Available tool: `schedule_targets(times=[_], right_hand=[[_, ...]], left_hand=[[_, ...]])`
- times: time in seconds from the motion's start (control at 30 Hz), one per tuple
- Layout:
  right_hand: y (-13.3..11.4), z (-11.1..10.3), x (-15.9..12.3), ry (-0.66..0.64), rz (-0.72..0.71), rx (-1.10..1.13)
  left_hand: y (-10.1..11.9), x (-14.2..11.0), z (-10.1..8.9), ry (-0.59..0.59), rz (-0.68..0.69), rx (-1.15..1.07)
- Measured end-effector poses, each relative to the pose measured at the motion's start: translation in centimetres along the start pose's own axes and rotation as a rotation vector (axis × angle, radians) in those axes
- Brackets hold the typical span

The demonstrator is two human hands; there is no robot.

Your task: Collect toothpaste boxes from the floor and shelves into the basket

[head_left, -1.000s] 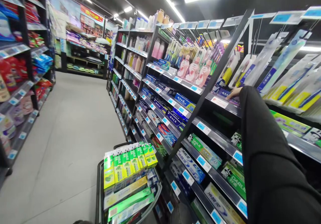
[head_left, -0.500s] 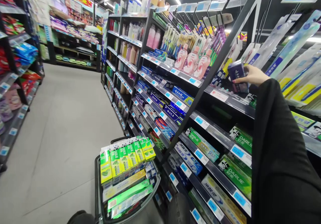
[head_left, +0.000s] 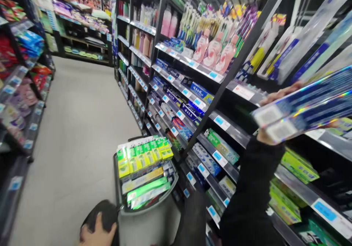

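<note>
My right hand, in a black sleeve, is closed round two long dark-blue toothpaste boxes with shiny edges. It holds them in the air in front of the right-hand shelf, fingers on top and thumb underneath. My left hand shows only partly at the bottom edge, beside the grey cart. Its fingers are hidden. The cart carries green and yellow toothpaste boxes.
Shelving with toothpaste, mouthwash bottles and hanging toothbrushes lines the right side. More shelves of packets stand on the left. A grey floor aisle runs between them toward further shelves at the back.
My right hand pulled back from the shelf, now carrying long blue boxes toward me. The view dropped lower and my left hand came into sight by the cart.
</note>
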State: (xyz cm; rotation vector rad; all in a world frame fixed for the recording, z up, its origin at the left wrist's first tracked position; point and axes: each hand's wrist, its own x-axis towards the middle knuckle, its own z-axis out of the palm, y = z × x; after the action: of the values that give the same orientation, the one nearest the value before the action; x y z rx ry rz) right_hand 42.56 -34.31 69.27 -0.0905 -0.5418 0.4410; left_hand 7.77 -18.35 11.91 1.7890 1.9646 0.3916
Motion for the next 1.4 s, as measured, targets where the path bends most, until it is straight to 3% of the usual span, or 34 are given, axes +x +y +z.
schedule_targets(times=[0.07, 0.13, 0.2, 0.23, 0.27, 0.3, 0.37, 0.43, 0.5, 0.57, 0.67, 0.8, 0.9, 1.03, 1.23, 1.4], right_hand=[[3.2, -5.5, -4.5, 0.038, 0.136, -0.133], [6.9, -11.0, -9.5, 0.122, 0.369, -0.301], [10.3, -15.3, -14.8, 0.274, 0.632, -0.374], [11.8, -17.0, -17.3, 0.361, 0.724, -0.384], [13.0, -18.4, -19.7, 0.438, 0.809, -0.388], [14.0, -19.4, -21.9, 0.499, 0.874, -0.390], [15.2, -20.9, -25.9, 0.559, 0.982, -0.413], [15.5, -21.8, -29.3, 0.558, 1.073, -0.482], [15.1, -22.6, -32.0, 0.548, 1.124, -0.603], [14.3, -23.7, -34.0, 0.503, 1.140, -0.776], [12.5, -25.3, -35.2, 0.278, 1.137, -1.190], [9.8, -25.3, -34.4, -0.153, 1.079, -1.715], [8.5, -23.5, -33.1, -0.328, 1.113, -1.880], [7.3, -21.2, -31.7, -0.344, 1.096, -1.829], [5.3, -19.4, -31.3, -0.366, 0.871, -1.446], [4.2, -18.0, -30.5, -0.350, 0.754, -1.292]], left_hand=[[1.6, -0.5, -1.4, -0.130, -0.056, -0.041], [3.9, -1.4, -3.8, -0.163, -0.119, -0.146], [6.5, -3.0, -6.6, -0.235, -0.176, -0.429], [7.8, -4.0, -7.8, -0.360, -0.170, -0.641], [9.2, -5.0, -8.8, -0.417, -0.149, -0.715], [10.3, -6.1, -9.5, -0.471, -0.128, -0.796], [12.1, -8.1, -10.2, -0.811, -0.127, -1.232], [12.8, -10.1, -10.1, -1.025, -0.178, -1.437], [12.6, -12.0, -9.7, -1.104, -0.267, -1.481], [11.7, -13.8, -9.2, -1.098, -0.345, -1.454], [10.3, -15.9, -8.3, -1.100, -0.408, -1.450], [9.7, -17.6, -7.6, -1.152, -0.441, -1.469], [10.3, -18.2, -7.9, -1.190, -0.422, -1.453], [12.0, -18.8, -9.3, -1.153, -0.366, -1.488], [14.5, -19.6, -11.8, -1.030, -0.297, -1.587], [15.5, -20.0, -13.0, -0.889, -0.112, -1.559]])
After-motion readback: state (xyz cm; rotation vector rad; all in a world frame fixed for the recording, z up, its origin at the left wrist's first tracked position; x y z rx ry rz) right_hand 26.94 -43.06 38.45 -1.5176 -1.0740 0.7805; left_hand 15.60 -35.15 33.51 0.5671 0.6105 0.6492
